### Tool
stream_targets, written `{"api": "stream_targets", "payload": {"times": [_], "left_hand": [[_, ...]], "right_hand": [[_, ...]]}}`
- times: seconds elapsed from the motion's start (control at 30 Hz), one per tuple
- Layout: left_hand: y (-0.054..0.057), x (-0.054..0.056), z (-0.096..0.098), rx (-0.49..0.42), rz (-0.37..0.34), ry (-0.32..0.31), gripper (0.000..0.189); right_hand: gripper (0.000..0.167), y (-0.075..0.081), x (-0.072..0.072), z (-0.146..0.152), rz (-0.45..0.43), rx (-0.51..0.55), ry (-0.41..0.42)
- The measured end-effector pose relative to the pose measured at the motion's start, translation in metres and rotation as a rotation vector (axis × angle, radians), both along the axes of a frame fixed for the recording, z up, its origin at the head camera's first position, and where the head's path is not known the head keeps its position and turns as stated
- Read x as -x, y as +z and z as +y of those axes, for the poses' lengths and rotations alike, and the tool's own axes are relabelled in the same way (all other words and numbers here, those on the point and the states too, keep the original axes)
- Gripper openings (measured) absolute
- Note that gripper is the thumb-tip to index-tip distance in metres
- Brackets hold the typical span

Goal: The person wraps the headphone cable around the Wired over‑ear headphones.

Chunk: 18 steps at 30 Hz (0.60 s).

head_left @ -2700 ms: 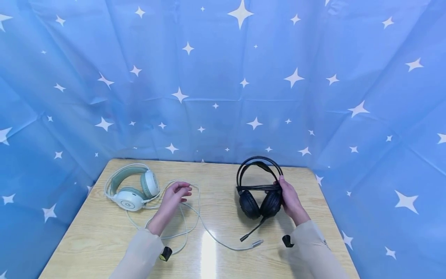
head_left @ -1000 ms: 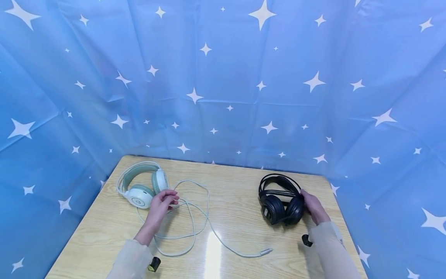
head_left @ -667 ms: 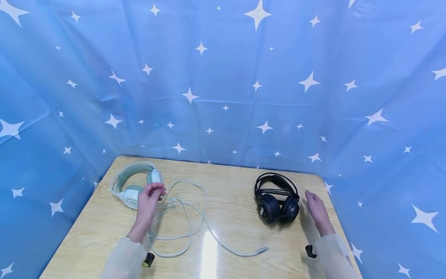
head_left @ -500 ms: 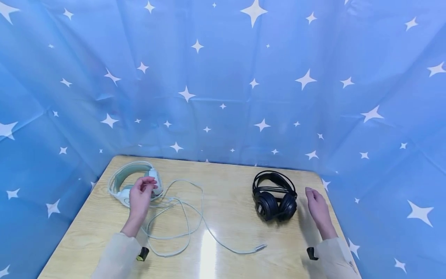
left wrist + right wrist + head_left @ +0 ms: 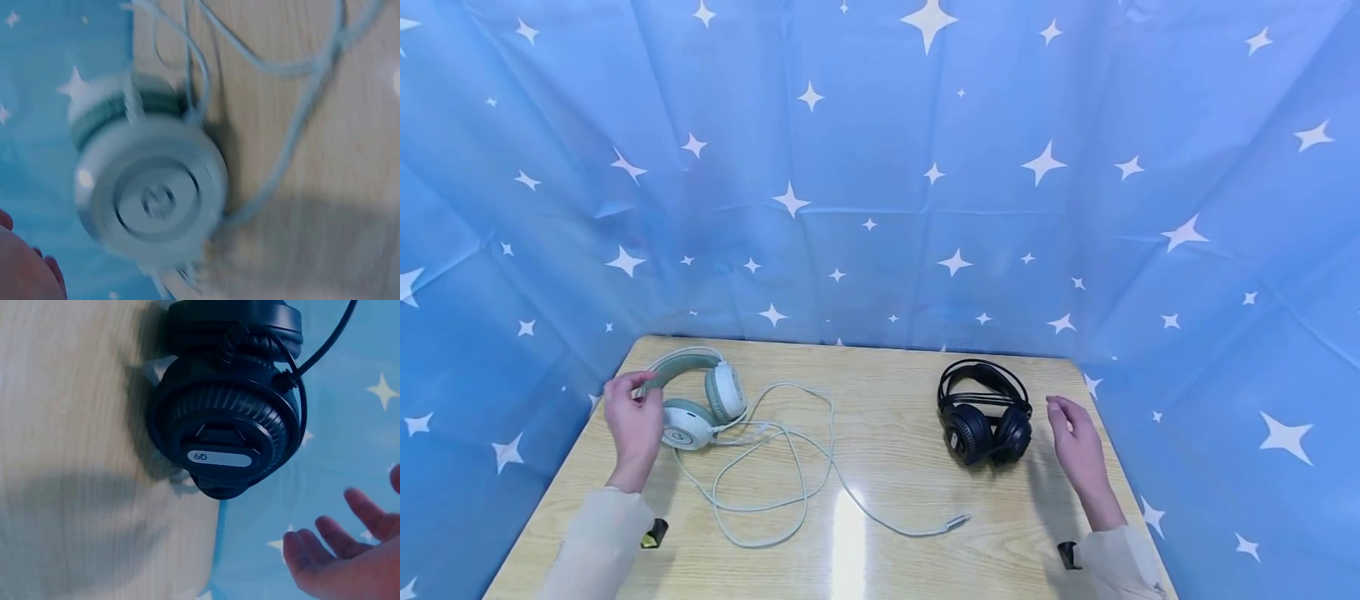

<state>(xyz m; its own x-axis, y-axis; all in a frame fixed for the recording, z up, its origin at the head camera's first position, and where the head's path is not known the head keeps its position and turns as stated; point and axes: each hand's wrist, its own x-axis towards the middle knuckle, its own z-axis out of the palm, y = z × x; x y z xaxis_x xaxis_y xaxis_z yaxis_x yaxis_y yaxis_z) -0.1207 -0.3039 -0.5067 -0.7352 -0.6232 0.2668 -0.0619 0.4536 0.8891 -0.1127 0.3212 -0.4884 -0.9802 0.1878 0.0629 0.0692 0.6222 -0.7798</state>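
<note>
A white headset with pale green padding (image 5: 687, 425) lies at the table's back left, its long pale cable (image 5: 801, 500) looped beside it. My left hand (image 5: 632, 429) hovers at the left side of its headband, fingers loosely bent, overlapping it in the head view. In the left wrist view its round ear cup (image 5: 156, 200) is blurred, and only part of that hand (image 5: 28, 265) shows at the lower left. A black headset (image 5: 973, 429) rests at the back right, cable strands across its middle. My right hand (image 5: 1078, 446) is just right of it, holding nothing, fingers relaxed and apart from the ear cup (image 5: 225, 434).
The wooden table (image 5: 895, 400) ends at a blue curtain with white stars (image 5: 850, 167) behind and at both sides. A metal cable plug (image 5: 957, 522) lies front of centre right, near a bright reflection.
My right hand has set the black headset down on the table and let go, drawing off to its right. My left hand has moved left from over the cable to the white headset's headband.
</note>
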Motion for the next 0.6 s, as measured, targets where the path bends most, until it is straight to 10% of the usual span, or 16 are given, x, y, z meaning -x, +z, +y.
{"api": "stream_targets", "payload": {"times": [0.27, 0.6], "left_hand": [[-0.010, -0.018, -0.043, -0.128, -0.244, 0.142, 0.061], [-0.021, -0.020, -0.062, -0.708, -0.462, 0.032, 0.082]], "right_hand": [[0.059, -0.005, -0.021, 0.003, -0.006, 0.056, -0.053], [0.061, -0.008, -0.029, 0.009, -0.048, 0.090, -0.079]]}}
